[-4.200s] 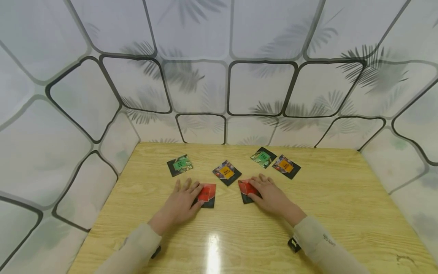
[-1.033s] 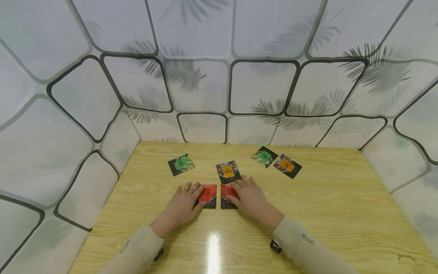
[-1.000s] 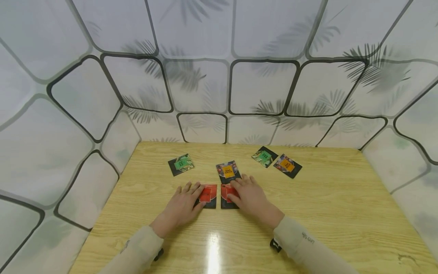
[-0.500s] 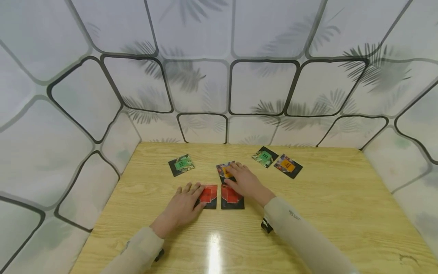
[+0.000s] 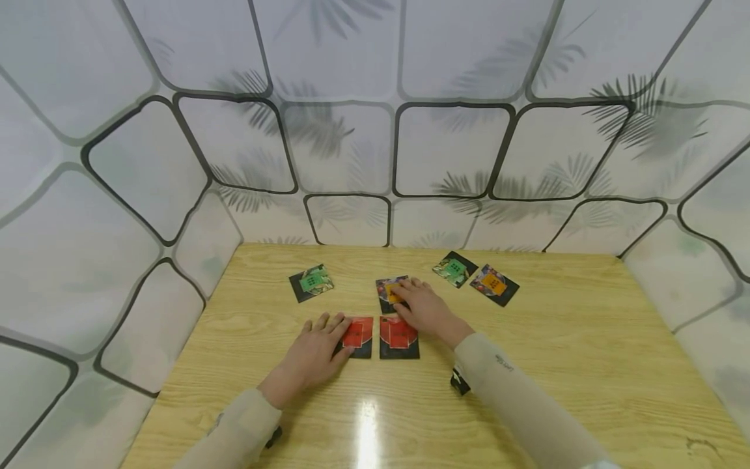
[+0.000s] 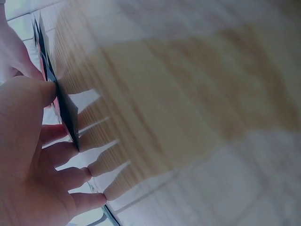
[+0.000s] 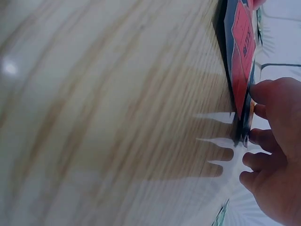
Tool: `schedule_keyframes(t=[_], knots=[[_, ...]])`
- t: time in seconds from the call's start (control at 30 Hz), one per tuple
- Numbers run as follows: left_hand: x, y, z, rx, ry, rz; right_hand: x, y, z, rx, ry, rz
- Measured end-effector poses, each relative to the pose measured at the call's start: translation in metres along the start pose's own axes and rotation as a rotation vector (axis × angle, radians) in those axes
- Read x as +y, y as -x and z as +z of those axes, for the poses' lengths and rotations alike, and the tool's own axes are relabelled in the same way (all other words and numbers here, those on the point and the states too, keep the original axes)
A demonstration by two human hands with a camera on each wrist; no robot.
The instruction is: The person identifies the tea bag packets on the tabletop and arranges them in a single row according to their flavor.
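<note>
Two square cards with red upper parts lie side by side, a narrow gap between them. My left hand point(image 5: 313, 352) rests on the left red card point(image 5: 359, 333), fingers spread and covering its left side. In the left wrist view, the thumb lies over the card's edge point(image 6: 68, 115). The right red card point(image 5: 400, 339) lies flat. Just beyond it is a card with an orange centre point(image 5: 383, 294), its right side hidden under my right hand point(image 5: 428, 309). My right fingertips touch that orange card. The right wrist view shows the red card point(image 7: 242, 52) beside the thumb.
A green card point(image 5: 312, 282) lies at the back left of the wooden table point(image 5: 586, 352). Another green card point(image 5: 454, 269) and a second orange card point(image 5: 495, 284) lie at the back right, close together and tilted. Patterned walls point(image 5: 451, 150) enclose the table's back and sides.
Right red card has slid left to beside the left one, and my right hand has left it for the near orange card. That card has turned straighter and shifted slightly right. Left hand stays put.
</note>
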State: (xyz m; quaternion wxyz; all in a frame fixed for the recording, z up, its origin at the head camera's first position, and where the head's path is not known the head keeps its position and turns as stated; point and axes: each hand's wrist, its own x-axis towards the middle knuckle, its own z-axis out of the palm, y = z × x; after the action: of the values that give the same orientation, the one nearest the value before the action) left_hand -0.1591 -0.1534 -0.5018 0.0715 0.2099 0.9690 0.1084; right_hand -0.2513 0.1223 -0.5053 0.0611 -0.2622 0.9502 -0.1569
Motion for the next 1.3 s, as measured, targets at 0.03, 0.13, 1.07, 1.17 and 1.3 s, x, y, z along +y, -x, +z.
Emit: schedule_keyframes(t=[0.03, 0.13, 1.07, 1.17, 1.3], knots=[[0.0, 0.0, 0.0, 0.003, 0.002, 0.001, 0.001, 0.001, 0.0, 0.001, -0.001, 0.0], [0.0, -0.001, 0.0, 0.008, 0.003, 0.004, 0.004, 0.003, -0.001, 0.007, -0.002, 0.001], [0.0, 0.001, 0.001, 0.016, -0.005, 0.015, 0.03, 0.023, -0.011, 0.027, 0.009, 0.041], [0.0, 0.001, 0.001, 0.015, -0.009, 0.014, 0.032, 0.025, -0.011, 0.022, 0.011, 0.044], [0.0, 0.001, 0.001, 0.015, -0.014, 0.015, 0.033, 0.03, -0.014, 0.019, 0.001, 0.055]])
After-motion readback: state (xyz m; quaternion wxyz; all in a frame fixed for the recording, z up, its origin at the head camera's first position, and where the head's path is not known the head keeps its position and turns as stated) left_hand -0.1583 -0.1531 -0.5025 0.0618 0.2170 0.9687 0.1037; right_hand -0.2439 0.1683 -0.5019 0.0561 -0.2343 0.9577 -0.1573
